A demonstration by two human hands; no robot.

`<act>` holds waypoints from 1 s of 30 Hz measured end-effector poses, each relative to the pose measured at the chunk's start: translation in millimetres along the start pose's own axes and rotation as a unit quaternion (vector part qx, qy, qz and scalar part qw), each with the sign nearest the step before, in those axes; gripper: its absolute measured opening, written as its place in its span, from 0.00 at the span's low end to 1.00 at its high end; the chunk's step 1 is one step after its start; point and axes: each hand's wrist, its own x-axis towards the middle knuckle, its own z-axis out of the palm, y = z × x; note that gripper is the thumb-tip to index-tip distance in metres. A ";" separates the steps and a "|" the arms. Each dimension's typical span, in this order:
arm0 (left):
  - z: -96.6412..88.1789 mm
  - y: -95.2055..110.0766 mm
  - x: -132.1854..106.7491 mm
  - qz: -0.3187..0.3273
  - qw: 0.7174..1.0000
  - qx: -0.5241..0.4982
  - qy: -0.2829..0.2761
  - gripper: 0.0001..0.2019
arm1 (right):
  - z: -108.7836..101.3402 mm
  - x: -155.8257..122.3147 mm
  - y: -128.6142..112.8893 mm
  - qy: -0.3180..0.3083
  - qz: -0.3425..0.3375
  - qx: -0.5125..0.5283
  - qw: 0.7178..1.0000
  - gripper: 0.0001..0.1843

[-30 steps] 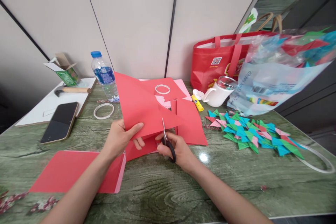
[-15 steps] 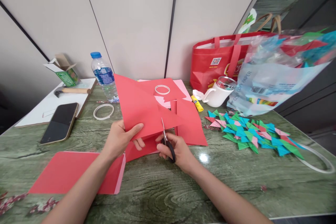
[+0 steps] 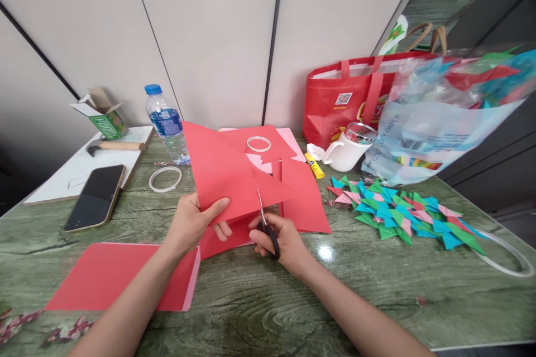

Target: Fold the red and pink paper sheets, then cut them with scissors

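Observation:
My left hand (image 3: 199,220) grips a sheet of red paper (image 3: 226,167) by its lower left part, thumb on top and fingers beneath. The sheet is raised above the table and tilted. My right hand (image 3: 278,240) is closed around the black handles of a pair of scissors (image 3: 270,237), and its blades lie at the sheet's lower edge. More red paper (image 3: 305,195) lies under and behind the raised sheet, partly hidden by it. A stack of red and pink paper (image 3: 121,276) rests at the front left, beneath my left forearm.
Behind stand a water bottle (image 3: 167,125), white mug (image 3: 349,148), red bag (image 3: 326,100) and plastic bag (image 3: 439,134). A glue stick (image 3: 315,165) and folded paper pieces (image 3: 397,212) lie right. Left are a tape roll (image 3: 165,179), phone (image 3: 95,198), hammer (image 3: 117,145) and small box (image 3: 104,117).
Almost nothing differs. Both hands, the red sheet and the scissors hold nearly the same position, with only a very slight shift of the view.

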 end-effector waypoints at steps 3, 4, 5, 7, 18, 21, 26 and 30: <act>0.3 0.2 -0.5 0.001 1.000 -0.006 -0.004 0.09 | -0.1 0.8 1.1 -0.003 0.004 0.011 1.000 0.21; 0.3 0.0 -0.8 0.001 1.000 -0.006 -0.010 0.09 | -0.3 1.1 1.3 -0.002 0.001 0.018 1.000 0.22; 0.3 -0.3 -1.2 0.001 1.000 -0.005 -0.019 0.09 | -0.5 1.4 1.2 0.001 -0.004 0.025 1.000 0.22; 0.5 -1.3 -1.8 0.001 0.999 -0.001 -0.041 0.10 | -0.8 1.9 0.2 0.009 -0.016 0.031 0.999 0.22; 1.6 -3.6 -1.3 -0.012 0.999 -0.013 -0.042 0.11 | 0.0 2.1 -2.6 0.033 -0.022 0.019 0.999 0.23; 1.5 -3.7 -1.5 -0.012 0.999 -0.013 -0.040 0.10 | 0.5 2.3 -1.5 0.034 -0.017 0.022 0.999 0.23; 1.3 -4.8 -1.4 -0.014 0.999 -0.011 -0.038 0.10 | 0.8 2.3 -1.4 0.037 -0.015 0.021 0.999 0.24; 1.4 -4.8 -1.5 -0.013 0.999 -0.016 -0.043 0.10 | -0.4 2.0 1.3 0.029 -0.018 0.023 0.999 0.23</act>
